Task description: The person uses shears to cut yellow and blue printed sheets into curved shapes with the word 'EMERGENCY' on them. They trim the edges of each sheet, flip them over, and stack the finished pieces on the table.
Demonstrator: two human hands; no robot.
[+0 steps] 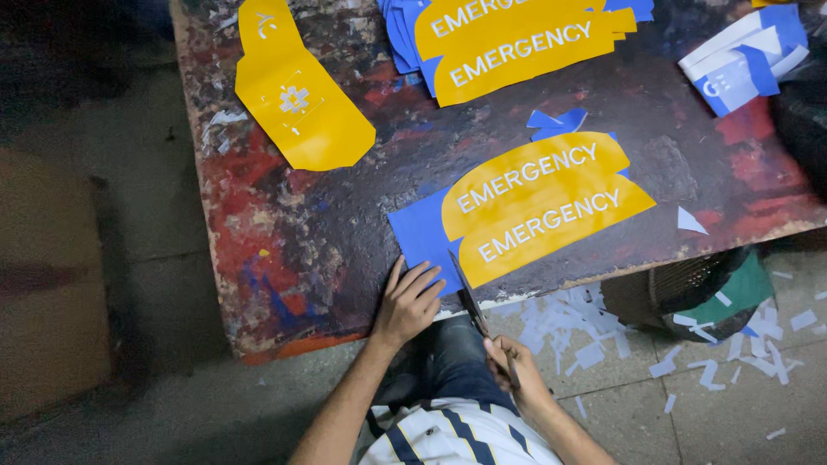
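At lower centre of the frame, my right hand grips scissors, blades at the blue-and-yellow sheet's near edge. My left hand presses flat on its blue corner. Farther up lies a stack of like sheets.

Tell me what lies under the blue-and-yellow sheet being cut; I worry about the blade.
Under the blue-and-yellow sheet is the paint-stained table. The left hand presses its blue corner flat; the right hand holds scissors at its edge. Whatever lies beneath the sheet's middle is covered.

Dim, shadowy left edge; sharp centre
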